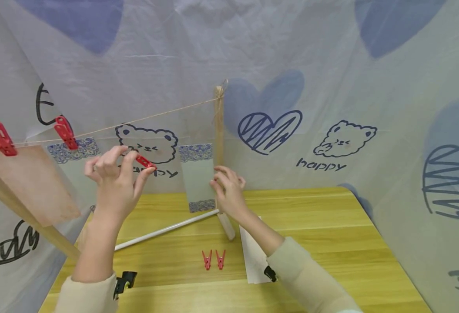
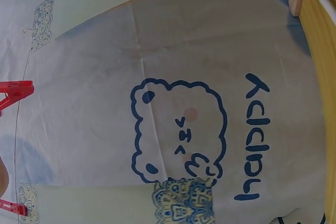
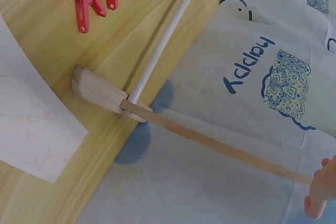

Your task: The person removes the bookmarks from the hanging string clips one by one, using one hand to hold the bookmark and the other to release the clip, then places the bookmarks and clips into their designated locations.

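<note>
My left hand (image 1: 113, 178) is raised and pinches a red clothespin (image 1: 146, 162) between thumb and index finger. The same clothespin (image 2: 16, 94) shows at the left edge of the left wrist view, beside the string. My right hand (image 1: 230, 191) holds a pale sheet of paper (image 1: 198, 180) by its right edge, in front of the wooden post. Blue patterned bands run along the sheet's top and bottom. In the head view the sheet appears below the twine line (image 1: 155, 114), its lower end over the table.
Red clothespins (image 1: 66, 132) hold a brownish sheet (image 1: 33, 182) and another patterned sheet on the line at left. Two clothespins (image 1: 207, 260) lie on the table (image 1: 315, 243). A white rod (image 1: 166, 229) joins the post's foot (image 1: 226, 227). Loose papers (image 1: 252, 256) lie under my right forearm.
</note>
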`<state>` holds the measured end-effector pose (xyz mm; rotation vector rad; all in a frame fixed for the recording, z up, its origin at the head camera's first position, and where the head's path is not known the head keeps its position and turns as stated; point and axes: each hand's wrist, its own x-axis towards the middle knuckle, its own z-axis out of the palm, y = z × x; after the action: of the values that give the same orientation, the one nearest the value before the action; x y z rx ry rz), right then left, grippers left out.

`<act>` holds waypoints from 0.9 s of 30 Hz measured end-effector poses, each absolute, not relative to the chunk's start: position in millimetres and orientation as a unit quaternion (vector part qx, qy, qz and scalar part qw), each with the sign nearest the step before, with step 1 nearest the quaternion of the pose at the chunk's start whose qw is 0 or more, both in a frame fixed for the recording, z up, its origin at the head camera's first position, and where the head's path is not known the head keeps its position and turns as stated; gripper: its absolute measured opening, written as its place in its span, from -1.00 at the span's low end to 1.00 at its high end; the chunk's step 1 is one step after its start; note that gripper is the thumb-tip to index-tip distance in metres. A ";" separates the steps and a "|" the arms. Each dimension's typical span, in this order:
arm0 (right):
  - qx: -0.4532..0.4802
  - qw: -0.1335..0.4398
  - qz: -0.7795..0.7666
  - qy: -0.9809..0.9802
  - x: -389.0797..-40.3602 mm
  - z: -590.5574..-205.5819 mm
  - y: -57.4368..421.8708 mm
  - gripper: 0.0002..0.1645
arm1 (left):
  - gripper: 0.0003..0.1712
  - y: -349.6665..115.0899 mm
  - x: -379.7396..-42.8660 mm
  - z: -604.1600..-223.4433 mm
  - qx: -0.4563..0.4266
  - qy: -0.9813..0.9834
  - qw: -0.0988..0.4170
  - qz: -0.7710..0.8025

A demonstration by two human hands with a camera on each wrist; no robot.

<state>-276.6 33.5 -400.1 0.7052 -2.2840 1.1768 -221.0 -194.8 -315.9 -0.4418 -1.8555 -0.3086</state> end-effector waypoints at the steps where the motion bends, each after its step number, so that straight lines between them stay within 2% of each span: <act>1: 0.256 0.236 0.429 -0.833 -276.4 -400.8 34.9 -0.88 | -0.37 -194.6 -221.1 -317.5 -0.188 -0.791 0.567 -0.133; 9: 0.249 0.236 0.438 -0.831 -273.2 -407.4 45.8 -0.88 | -0.39 -193.0 -218.7 -330.7 -0.191 -0.807 0.544 -0.129; 27: 0.241 0.246 0.441 -0.829 -265.1 -425.3 67.4 -0.81 | -0.42 -182.4 -221.2 -366.7 -0.191 -0.817 0.531 -0.122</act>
<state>-265.1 67.4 -425.3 0.6573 -2.2603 1.2039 -221.2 -182.4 -366.7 -0.4548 -1.9493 -0.2903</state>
